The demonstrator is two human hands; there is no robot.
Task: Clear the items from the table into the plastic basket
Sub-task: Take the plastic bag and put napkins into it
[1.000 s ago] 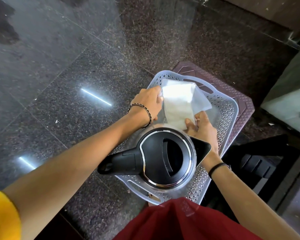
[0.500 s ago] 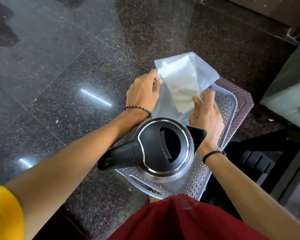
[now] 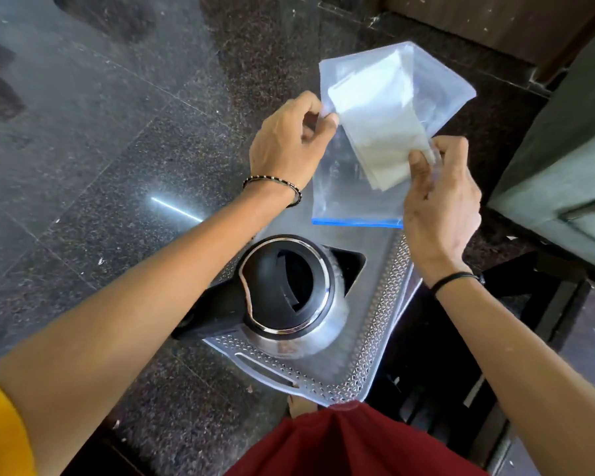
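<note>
A clear zip bag [image 3: 437, 80] with folded white paper [image 3: 375, 125] inside hangs in the air above the far end of the perforated plastic basket [image 3: 375, 338]. My left hand [image 3: 289, 142] pinches the bag's left edge. My right hand [image 3: 440, 197] pinches its right side and the paper's corner. The bag's blue zip strip points down toward me. A black and steel electric kettle [image 3: 285, 286] stands in the near part of the basket, handle to the left.
The basket sits low over a dark polished stone floor [image 3: 117, 149]. A grey-green cabinet [image 3: 564, 149] stands at the right, with black furniture legs [image 3: 547, 304] below it. Red cloth [image 3: 351, 444] covers my lap at the bottom edge.
Both hands have lifted the zip bag up out of the basket and away from me. The kettle has stayed in place.
</note>
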